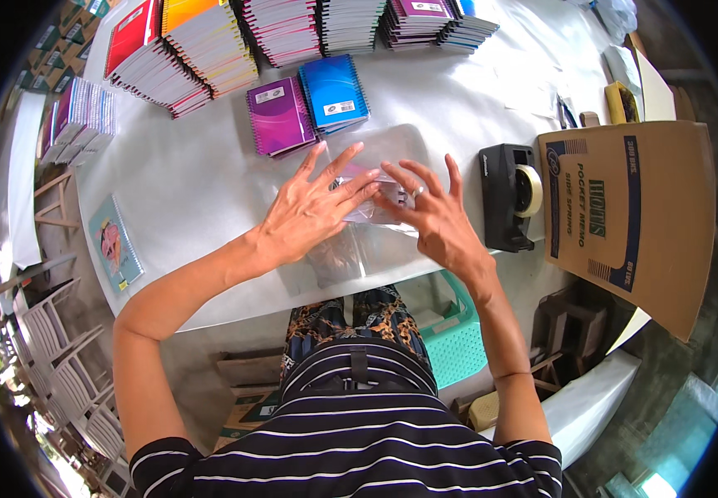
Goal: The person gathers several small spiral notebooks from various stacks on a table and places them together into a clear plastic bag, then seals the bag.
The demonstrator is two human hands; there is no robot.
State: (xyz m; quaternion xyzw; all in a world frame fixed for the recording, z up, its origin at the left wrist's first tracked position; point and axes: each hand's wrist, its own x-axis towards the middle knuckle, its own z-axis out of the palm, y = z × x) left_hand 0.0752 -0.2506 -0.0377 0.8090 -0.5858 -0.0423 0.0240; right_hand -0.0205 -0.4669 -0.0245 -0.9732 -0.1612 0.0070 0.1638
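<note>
Both my hands are over a spiral-bound notebook bundle (379, 202) in clear plastic near the table's front edge; the fingers hide much of it. My left hand (313, 203) comes from the left with fingers stretched out and apart, fingertips at the plastic. Opposite it, my right hand (433, 212), wearing a ring, has its fingers spread, some raised and some at the plastic. Clear plastic bags (334, 261) lie flat under and around the hands. Just beyond them sit a purple spiral notebook stack (280, 118) and a blue one (333, 90), side by side.
Tall stacks of spiral notebooks (209, 54) line the far side of the white-covered table (184, 183). A tape dispenser (504, 195) and an open cardboard box (624, 216) stand at the right. A teal notebook (116, 241) lies left; a green basket (457, 349) is below the table.
</note>
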